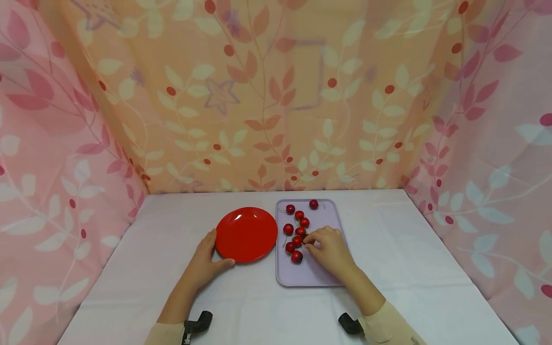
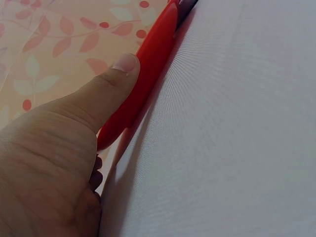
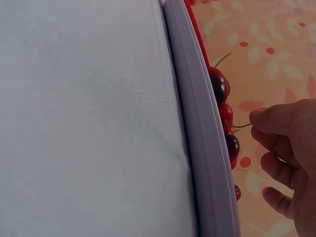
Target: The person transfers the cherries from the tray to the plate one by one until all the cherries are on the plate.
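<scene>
A round red plate (image 1: 247,235) lies on the white cloth. My left hand (image 1: 204,261) holds it at the near left edge; the thumb (image 2: 126,66) is on its rim in the left wrist view, and the other fingers are mostly hidden there. Right of the plate, a lilac tray (image 1: 319,275) bears several dark red cherries (image 1: 288,229) with thin stems. My right hand (image 1: 329,249) is over the tray, its thumb and forefinger pinching a green cherry stem (image 3: 239,126). In the right wrist view that stem leads to a red cherry (image 3: 225,114) among the others.
White cloth (image 1: 142,254) covers the table. A patterned curtain (image 1: 267,96) stands behind it, with pink patterned cloth (image 1: 51,167) at the sides. The plate's right edge is close to the tray's left rim. Black wrist mounts (image 1: 201,322) are on both forearms.
</scene>
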The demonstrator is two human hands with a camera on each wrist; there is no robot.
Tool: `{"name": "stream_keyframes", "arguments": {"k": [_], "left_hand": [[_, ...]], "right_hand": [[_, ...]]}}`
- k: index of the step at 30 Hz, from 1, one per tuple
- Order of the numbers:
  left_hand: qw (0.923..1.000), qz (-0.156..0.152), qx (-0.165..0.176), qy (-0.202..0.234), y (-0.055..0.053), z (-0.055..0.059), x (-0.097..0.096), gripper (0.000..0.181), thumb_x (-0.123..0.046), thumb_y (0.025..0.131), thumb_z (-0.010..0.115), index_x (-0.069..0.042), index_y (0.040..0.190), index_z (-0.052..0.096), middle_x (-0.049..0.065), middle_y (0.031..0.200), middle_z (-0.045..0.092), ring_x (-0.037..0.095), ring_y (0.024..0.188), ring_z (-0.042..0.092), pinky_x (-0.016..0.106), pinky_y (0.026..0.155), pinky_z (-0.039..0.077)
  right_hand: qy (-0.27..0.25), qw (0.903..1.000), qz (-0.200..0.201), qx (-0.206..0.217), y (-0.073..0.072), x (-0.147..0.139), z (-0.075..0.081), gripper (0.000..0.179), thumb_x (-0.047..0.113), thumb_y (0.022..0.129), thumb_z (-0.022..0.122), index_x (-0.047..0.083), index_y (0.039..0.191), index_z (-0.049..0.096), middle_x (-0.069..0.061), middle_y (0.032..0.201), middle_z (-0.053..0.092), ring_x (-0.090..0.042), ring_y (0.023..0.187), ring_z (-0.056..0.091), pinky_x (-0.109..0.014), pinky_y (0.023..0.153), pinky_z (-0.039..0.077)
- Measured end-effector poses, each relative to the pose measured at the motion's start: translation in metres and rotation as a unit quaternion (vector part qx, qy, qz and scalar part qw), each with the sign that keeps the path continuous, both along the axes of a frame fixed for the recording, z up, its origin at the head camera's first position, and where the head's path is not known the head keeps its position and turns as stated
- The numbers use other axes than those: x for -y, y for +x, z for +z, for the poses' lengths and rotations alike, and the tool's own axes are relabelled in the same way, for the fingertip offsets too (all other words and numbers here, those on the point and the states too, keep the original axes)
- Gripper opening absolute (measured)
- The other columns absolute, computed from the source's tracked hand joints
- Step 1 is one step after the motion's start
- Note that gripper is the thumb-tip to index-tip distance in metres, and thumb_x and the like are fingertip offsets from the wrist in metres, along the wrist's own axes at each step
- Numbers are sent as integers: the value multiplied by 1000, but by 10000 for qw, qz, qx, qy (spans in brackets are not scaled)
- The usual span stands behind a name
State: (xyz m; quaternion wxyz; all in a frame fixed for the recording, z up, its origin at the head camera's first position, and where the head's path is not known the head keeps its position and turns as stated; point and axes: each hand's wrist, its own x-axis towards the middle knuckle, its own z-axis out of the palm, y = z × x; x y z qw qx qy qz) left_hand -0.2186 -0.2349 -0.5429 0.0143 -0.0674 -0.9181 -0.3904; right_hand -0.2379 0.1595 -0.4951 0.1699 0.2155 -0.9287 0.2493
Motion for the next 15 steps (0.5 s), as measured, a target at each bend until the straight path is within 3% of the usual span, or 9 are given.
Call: {"name": "stream_keyframes", "arguments": {"k": [15], "left_hand": [[10000,-32,64,-34,-1,0,0,123,-63,77,81,-10,165,13,13,171,18,39,156,17,62,116,34]], "right_hand": [[-493,9987,20,154,0,-11,21,10,15,86,83,19,95,82,11,91,76,-14,91,60,-38,84,39]]}}
